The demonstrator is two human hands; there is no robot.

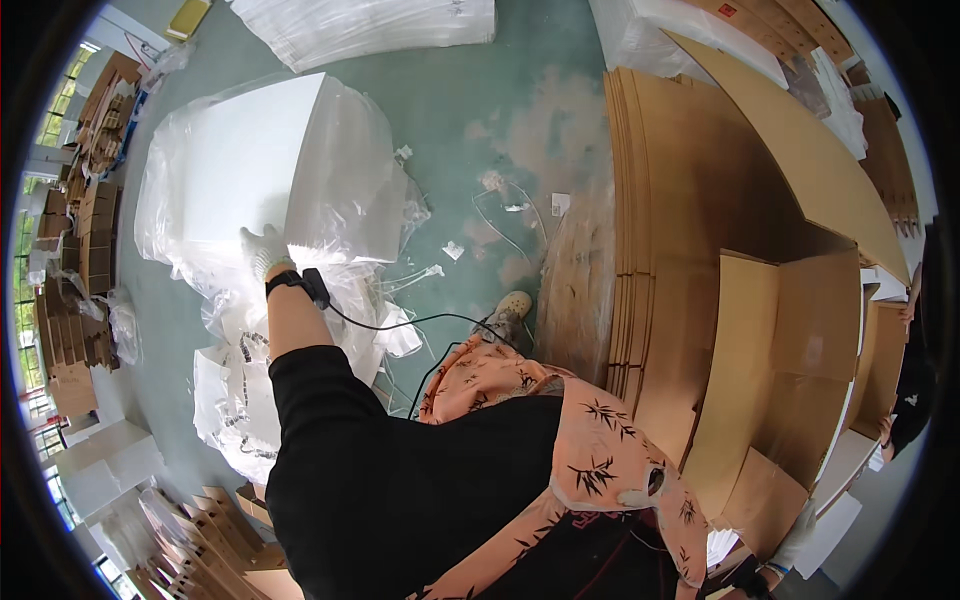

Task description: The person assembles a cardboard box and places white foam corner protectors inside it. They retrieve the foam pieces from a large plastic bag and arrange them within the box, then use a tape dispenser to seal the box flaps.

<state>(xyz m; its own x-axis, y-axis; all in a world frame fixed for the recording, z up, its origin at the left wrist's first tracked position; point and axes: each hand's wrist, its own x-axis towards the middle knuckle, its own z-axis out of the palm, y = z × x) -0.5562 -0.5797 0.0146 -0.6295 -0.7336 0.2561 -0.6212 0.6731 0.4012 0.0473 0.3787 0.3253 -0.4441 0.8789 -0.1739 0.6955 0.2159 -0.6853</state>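
On the green floor (470, 110) at the left, a stack of white foam sheets (250, 160) stood in a loose clear plastic bag (370, 190), and the gloved left hand (265, 248) lay pressed flat against its lower edge, fingers together. The stack looked light, stiff and easily dented, the film slippery, so its firm edges seemed the best hold. Far right, the gloved right hand (795, 540) reached down beside the open cardboard box (790, 370); its grip could not be told.

Green floor (470, 95) littered with scraps, flat cardboard stacks (680, 200) right, windows (30, 250) left.
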